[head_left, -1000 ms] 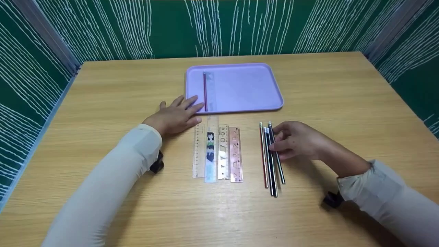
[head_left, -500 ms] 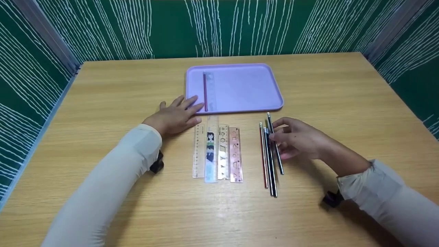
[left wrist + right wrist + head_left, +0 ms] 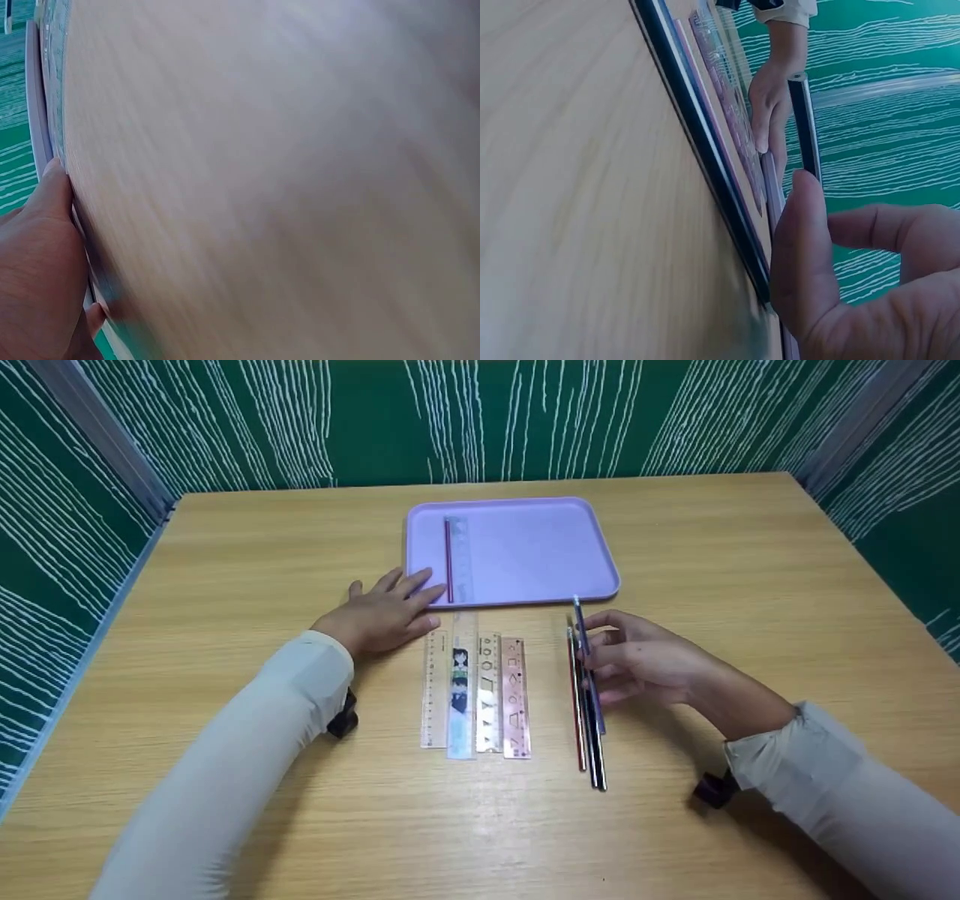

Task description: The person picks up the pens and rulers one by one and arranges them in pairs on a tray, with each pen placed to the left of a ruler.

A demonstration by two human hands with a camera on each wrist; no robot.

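Observation:
My right hand (image 3: 649,656) pinches a dark pencil (image 3: 598,705) between thumb and fingers, tilted with its far end near the tray's front edge. In the right wrist view this pencil (image 3: 805,124) is lifted off the table. Just under it lie several more pencils (image 3: 596,765), one of them red. My left hand (image 3: 382,619), fingers straight and spread, rests at the front left corner of a purple tray (image 3: 536,551). Inside the tray, a red pencil (image 3: 449,562) lies along a clear ruler (image 3: 463,559).
Between the hands several rulers lie side by side: a clear one (image 3: 434,712), one with cartoon figures (image 3: 460,697), one with cut-out shapes (image 3: 488,686) and a pink one (image 3: 516,697). Under everything is a wooden table (image 3: 300,540). Green walls (image 3: 375,420) with white streaks stand behind.
The right hand has lifted the dark pencil off the others and moved it slightly away from me and left, toward the tray. The left hand, tray and rulers stay in place.

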